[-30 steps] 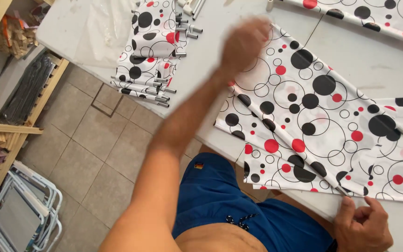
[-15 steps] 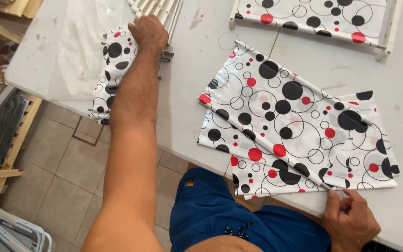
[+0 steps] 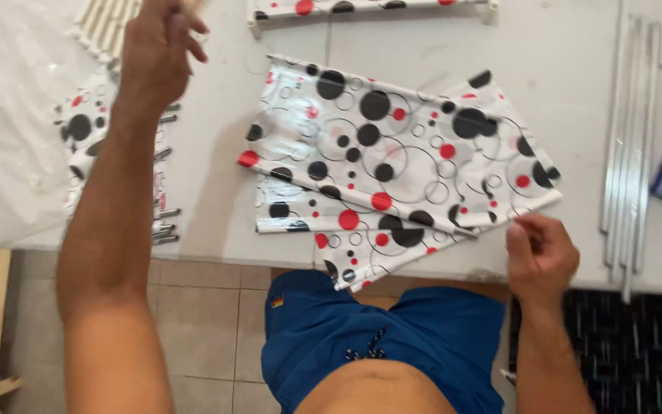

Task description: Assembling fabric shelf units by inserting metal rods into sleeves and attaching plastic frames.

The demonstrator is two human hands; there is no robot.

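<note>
right hand [image 3: 539, 257] pinching spotted fabric [image 3: 400, 165] edge

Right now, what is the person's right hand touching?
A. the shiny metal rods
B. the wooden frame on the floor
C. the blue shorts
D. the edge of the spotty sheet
D: the right hand pinches the near right edge of the spotty sheet, the white one with black and red dots lying on the table; the metal rods lie apart, farther to its right.
</note>
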